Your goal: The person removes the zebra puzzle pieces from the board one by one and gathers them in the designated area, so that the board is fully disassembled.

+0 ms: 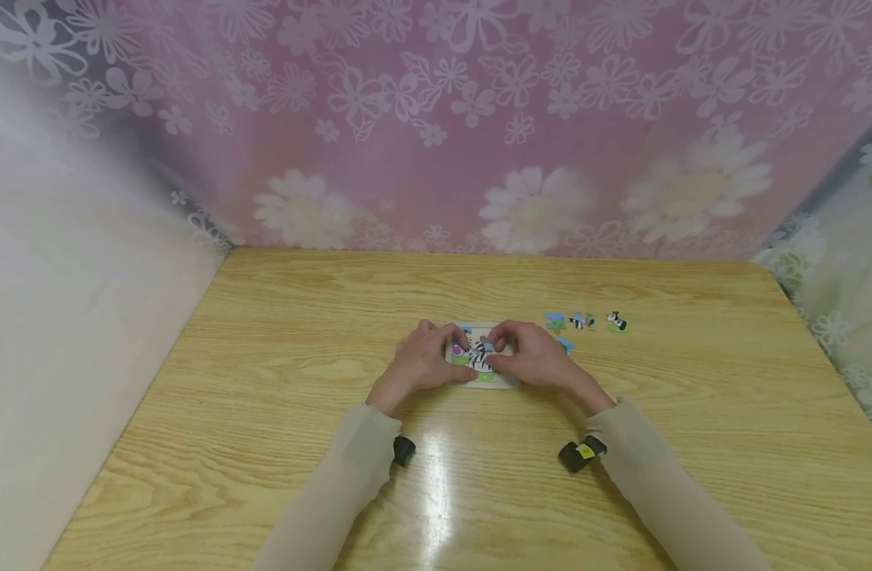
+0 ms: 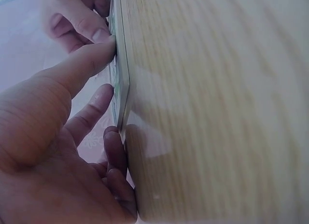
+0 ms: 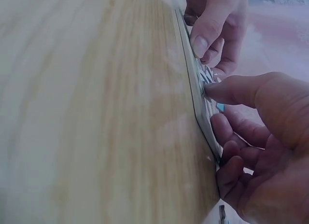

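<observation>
A small jigsaw puzzle in a pale, flat tray (image 1: 506, 381) lies on the table, with a black-and-white striped animal, pink and green on it. My left hand (image 1: 425, 357) steadies its left side. In the left wrist view the thumb (image 2: 99, 54) presses on top near one edge, while the other fingers curl at the tray's end. Over the right half, my right hand (image 1: 534, 354) pinches a puzzle piece (image 1: 488, 346) between thumb and forefinger, close against the picture. The right wrist view shows that thumb (image 3: 229, 89) low on the striped part. Fingers hide part of the picture.
Loose puzzle pieces lie beyond my right hand: a blue-green one (image 1: 554, 321), striped ones (image 1: 583, 320), and a black, white and green one (image 1: 617, 322). Another blue piece (image 1: 564, 346) peeks out behind the hand. A flowered curtain (image 1: 436, 159) hangs behind the wood-grain table (image 1: 300, 333).
</observation>
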Demonstrator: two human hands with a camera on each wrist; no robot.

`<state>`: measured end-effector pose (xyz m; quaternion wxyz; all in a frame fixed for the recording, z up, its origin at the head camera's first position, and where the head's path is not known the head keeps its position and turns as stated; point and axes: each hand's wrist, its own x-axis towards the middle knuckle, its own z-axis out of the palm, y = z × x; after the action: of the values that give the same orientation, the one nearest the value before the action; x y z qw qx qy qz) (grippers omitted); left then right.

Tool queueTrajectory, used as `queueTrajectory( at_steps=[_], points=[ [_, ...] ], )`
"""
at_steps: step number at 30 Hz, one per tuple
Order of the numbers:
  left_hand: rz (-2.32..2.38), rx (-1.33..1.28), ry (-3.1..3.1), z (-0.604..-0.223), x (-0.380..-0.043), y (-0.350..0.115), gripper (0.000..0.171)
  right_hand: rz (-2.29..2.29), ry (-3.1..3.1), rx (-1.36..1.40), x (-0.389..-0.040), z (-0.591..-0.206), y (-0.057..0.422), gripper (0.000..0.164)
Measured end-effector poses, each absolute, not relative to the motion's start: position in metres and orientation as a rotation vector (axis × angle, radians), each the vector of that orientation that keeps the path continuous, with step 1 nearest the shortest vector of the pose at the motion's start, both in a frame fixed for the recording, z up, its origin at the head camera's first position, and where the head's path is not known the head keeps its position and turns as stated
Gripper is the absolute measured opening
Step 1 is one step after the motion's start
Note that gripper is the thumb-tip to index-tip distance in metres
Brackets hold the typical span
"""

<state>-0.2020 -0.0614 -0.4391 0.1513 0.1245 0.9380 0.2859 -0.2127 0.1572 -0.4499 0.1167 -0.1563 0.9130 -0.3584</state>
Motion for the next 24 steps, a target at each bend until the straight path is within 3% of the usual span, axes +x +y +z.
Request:
queueTrajectory(
  at_steps=[10,24],
  points=[
    [0.813,0.350,2.695,-0.440,-0.201,-0.062,0.036,-1.317,2.552,-0.525,-0.213,-0.450,0.160,0.010],
    [0.916,0.452,2.558,-0.443,-0.210,-0.075,0.034,-1.411,2.591,-0.446,-0.204,-0.443,0.190,0.014]
  ],
)
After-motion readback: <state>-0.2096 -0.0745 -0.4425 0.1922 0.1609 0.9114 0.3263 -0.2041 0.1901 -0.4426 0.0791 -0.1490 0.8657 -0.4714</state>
